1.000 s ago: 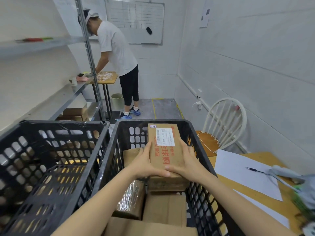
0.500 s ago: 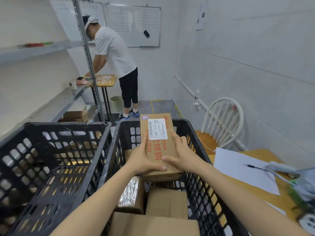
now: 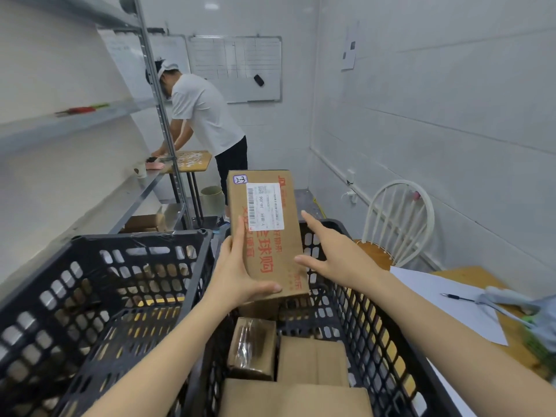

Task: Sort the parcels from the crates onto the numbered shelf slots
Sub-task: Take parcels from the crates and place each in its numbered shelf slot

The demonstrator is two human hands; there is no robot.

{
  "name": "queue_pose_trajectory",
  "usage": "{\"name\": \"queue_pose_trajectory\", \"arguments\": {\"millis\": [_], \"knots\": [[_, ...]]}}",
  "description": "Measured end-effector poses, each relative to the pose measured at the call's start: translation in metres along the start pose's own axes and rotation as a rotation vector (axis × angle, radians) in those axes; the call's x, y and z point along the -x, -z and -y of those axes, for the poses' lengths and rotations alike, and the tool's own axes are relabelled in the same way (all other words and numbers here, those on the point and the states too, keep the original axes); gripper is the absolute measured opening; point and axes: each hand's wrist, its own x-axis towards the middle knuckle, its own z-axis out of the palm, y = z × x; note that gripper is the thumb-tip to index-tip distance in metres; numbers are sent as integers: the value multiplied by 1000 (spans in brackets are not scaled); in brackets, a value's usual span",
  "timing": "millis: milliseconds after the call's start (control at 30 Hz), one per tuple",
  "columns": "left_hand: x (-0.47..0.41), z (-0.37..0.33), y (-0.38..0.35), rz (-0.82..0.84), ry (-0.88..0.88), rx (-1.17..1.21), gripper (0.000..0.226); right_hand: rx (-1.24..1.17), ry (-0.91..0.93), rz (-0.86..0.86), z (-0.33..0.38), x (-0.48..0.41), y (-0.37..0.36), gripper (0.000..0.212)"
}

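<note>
- Parcel [image 3: 267, 236]: flat rectangular cardboard box with red print, a white barcode label [image 3: 264, 206] and a handwritten tag [image 3: 240, 179] reading "2-3"; held tilted above the right crate [image 3: 376, 341].
- Left hand [image 3: 237, 275]: thumb and fingers clasp its lower left corner.
- Right hand [image 3: 337, 257]: fingers straight and spread, just beside its right edge; contact unclear.
- Right crate: black perforated plastic, holding brown boxes [image 3: 313, 362].
- Left crate [image 3: 135, 237]: same lattice, just beside.
- Shelf [image 3: 141, 194]: grey metal, at left.

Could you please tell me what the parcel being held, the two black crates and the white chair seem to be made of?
Parcel: brown cardboard, matt, with printed red characters and a white paper label stuck on. Crates: likely moulded plastic, black, slightly glossy lattice walls. Chair: probably painted wood, white spindles over a bare brown seat; could be metal.
</note>
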Motion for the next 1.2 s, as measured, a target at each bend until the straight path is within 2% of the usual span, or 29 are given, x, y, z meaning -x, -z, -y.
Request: {"name": "queue_pose_trajectory", "arguments": {"millis": [300, 667, 933, 1100, 1200], "knots": [[19, -21, 50, -132, -121, -64, 150, 131, 175, -17, 47, 0, 33, 75], [99, -54, 73, -341, -44, -126, 147, 132, 405, -20, 75, 41, 67, 68], [180, -103, 73, -488, 91, -167, 147, 29, 620, -44, 100, 88, 88, 66], [242, -133, 78, -595, 161, -217, 145, -129, 715, -107, 117, 116, 95, 74], [276, -145, 81, -642, 212, -253, 145, -167, 758, -83, 130, 130, 94, 77]]}}
